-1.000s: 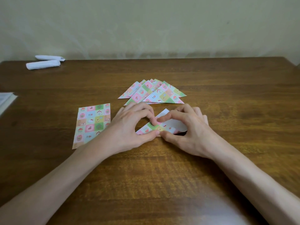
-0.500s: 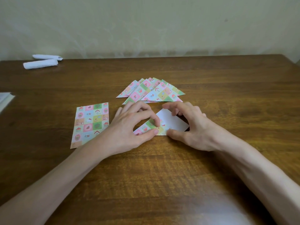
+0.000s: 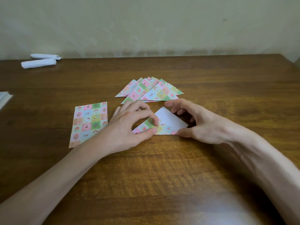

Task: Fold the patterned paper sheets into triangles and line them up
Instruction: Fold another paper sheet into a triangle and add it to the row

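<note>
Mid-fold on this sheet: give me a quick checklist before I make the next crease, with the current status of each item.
1. Left hand pinning the half-folded sheet: ok, thumb and forefinger press its patterned flap.
2. Right hand ready to fold: ok, thumb touches the sheet's lower right edge, fingers arch open above the white flap.
3. White flap folded over: not ok, white underside faces up.
4. Lower edges aligned: cannot tell, the hands cover the corners.
5. Finished triangles out of the way: ok, fanned in an overlapping pile behind the hands, not yet lined up.
6. Next flat patterned sheet in reach: ok, lying beside the left hand.
</note>
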`<state>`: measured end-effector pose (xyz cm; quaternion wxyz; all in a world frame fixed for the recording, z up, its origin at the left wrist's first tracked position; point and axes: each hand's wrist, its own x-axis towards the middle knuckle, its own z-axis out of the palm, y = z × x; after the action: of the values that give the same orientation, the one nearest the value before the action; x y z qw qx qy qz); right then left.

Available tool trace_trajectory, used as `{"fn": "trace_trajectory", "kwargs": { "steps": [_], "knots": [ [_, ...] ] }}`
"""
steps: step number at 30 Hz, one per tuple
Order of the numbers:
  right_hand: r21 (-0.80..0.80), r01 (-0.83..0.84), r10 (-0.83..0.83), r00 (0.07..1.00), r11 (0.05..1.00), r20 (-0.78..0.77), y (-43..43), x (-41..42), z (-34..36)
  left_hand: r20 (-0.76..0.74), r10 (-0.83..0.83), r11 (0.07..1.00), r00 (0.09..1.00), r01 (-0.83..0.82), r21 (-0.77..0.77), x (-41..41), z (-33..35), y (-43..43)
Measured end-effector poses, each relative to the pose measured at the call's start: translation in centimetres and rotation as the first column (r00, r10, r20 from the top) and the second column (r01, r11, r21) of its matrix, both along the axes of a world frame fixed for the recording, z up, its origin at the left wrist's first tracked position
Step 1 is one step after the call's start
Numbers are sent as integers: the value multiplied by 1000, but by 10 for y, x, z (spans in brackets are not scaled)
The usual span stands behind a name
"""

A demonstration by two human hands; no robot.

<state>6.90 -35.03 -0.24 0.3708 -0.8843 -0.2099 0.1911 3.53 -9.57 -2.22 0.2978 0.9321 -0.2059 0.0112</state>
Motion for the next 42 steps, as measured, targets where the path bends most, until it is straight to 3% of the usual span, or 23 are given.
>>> {"fn": "trace_trajectory", "kwargs": {
  "steps": [8, 19, 25, 28, 32, 42],
  "knots": [
    [20, 4, -3, 999, 1000, -36, -1, 2, 1, 46, 8, 999, 999, -11, 52, -2, 2, -1],
    [-47, 88, -80, 986, 995, 147, 16, -8, -6, 50, 25, 999, 998, -27, 37, -4, 2, -2],
    [-91, 36, -22, 988, 995, 151, 13, -8, -3, -82, -24, 998, 996, 28, 48, 2, 15, 22],
    [-28, -5, 8, 996, 1000, 90, 5, -2, -1, -163, -65, 996, 984, 74, 49, 9, 22, 40],
    [-50, -30, 35, 994, 998, 107, 2, 1, -1, -180, -110, 991, 978, 122, 62, 11, 25, 45],
    [57, -56, 36, 951, 997, 308, 16, -17, 3, -202, -147, 984, 968, 164, 73, 10, 25, 49]
  ]
}}
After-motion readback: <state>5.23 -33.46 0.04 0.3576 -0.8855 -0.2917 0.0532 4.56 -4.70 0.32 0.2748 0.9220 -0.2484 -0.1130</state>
